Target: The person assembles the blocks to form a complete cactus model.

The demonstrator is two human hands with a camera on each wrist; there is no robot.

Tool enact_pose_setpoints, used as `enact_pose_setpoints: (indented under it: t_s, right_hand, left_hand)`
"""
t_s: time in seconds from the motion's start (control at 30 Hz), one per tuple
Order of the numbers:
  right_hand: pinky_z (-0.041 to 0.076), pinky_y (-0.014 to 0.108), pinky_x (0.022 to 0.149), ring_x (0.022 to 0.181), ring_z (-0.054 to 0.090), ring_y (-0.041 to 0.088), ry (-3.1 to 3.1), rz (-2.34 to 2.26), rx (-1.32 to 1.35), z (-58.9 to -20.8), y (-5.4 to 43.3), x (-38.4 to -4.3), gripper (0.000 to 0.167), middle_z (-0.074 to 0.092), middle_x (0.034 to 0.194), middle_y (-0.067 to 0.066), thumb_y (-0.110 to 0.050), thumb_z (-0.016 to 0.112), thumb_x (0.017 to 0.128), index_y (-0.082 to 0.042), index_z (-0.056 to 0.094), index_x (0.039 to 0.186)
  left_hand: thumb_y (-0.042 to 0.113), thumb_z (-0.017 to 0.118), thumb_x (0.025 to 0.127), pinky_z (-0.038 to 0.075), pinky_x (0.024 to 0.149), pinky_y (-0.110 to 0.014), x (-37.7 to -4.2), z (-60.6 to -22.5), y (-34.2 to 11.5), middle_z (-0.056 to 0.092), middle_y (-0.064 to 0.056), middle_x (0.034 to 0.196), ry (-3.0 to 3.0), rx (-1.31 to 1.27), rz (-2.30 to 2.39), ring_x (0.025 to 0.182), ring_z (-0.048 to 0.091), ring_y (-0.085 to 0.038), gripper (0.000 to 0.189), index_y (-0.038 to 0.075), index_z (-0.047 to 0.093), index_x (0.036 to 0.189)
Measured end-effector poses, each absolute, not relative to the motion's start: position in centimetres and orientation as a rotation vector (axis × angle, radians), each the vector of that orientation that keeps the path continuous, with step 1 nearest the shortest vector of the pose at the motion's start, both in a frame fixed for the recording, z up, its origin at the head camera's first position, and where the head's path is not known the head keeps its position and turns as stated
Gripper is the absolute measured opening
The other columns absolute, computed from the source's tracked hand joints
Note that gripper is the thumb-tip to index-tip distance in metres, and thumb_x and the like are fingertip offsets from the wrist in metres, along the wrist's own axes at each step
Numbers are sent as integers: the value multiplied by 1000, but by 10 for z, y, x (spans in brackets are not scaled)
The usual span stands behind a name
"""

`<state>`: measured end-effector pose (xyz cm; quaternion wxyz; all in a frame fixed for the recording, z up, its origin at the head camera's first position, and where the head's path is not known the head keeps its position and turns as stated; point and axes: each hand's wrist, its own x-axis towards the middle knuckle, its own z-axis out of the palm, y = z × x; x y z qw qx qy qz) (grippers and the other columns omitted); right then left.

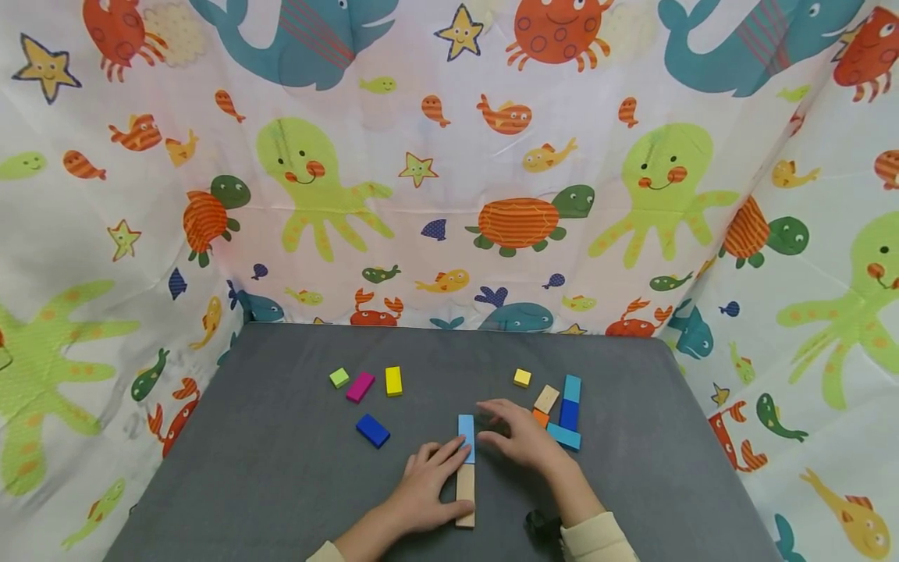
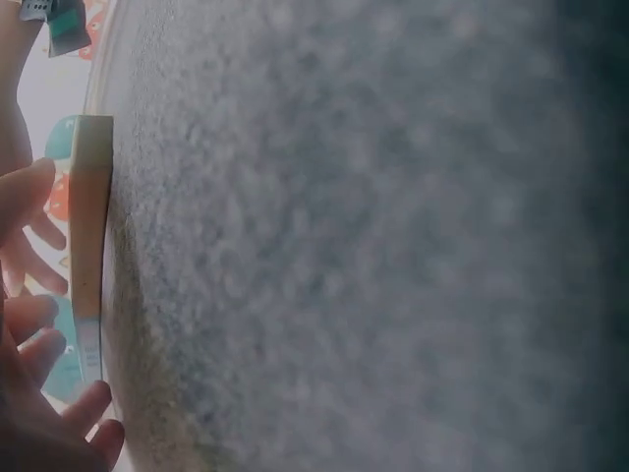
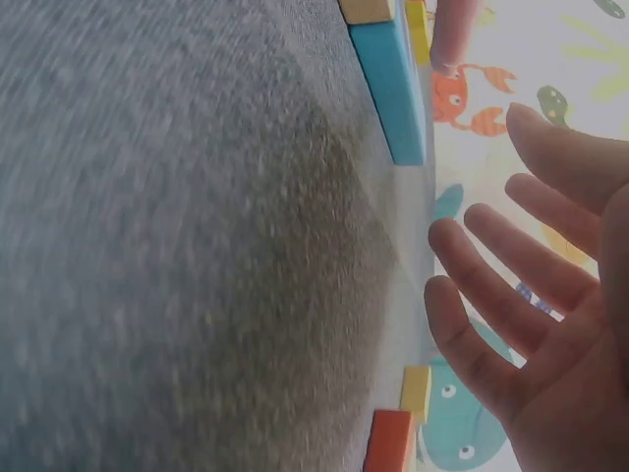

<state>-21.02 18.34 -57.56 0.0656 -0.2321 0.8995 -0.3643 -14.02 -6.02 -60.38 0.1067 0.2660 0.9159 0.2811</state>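
A light blue block (image 1: 467, 434) and a plain wooden block (image 1: 466, 481) lie end to end in a straight line on the grey table. My left hand (image 1: 426, 485) is spread beside them, its fingertips at the blue block and its thumb at the near part of the wooden one. To the right of the blue block, my right hand (image 1: 520, 434) hovers with loosely bent fingers and nothing in it. In the right wrist view its fingers (image 3: 491, 285) are apart, with the blue block (image 3: 388, 88) a little way off.
At the left lie a green block (image 1: 339, 378), a magenta one (image 1: 360, 387), a yellow one (image 1: 393, 381) and a dark blue one (image 1: 373, 430). Beyond my right hand is a cluster with a teal block (image 1: 565, 436), an orange block (image 1: 541, 417) and others. A patterned curtain (image 1: 435, 211) surrounds the table.
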Motion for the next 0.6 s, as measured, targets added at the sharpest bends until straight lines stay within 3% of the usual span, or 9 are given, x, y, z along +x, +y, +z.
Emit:
enact_pose_setpoints:
  t_s: [0.3,0.6]
  right_hand:
    - [56,45,89,104,67,22,2821,-1098,-689,-569,194,-206,49,64,132,4,-25,74,93,-11,61,138]
    - [56,45,91,105,68,23,2984,-1069,-379,-568,209,-201,48,69,126,4,-18,82,86,-13,67,131]
  left_hand:
    - [73,54,90,35,97,-51,-145,-605,-58,24,11,166,2678,754,716,136,33,-27,80,33,38,156]
    - [69,59,89,35,98,-51,-144,-600,-56,25,14,166,2652,731,714,137,32,-26,77,37,37,156]
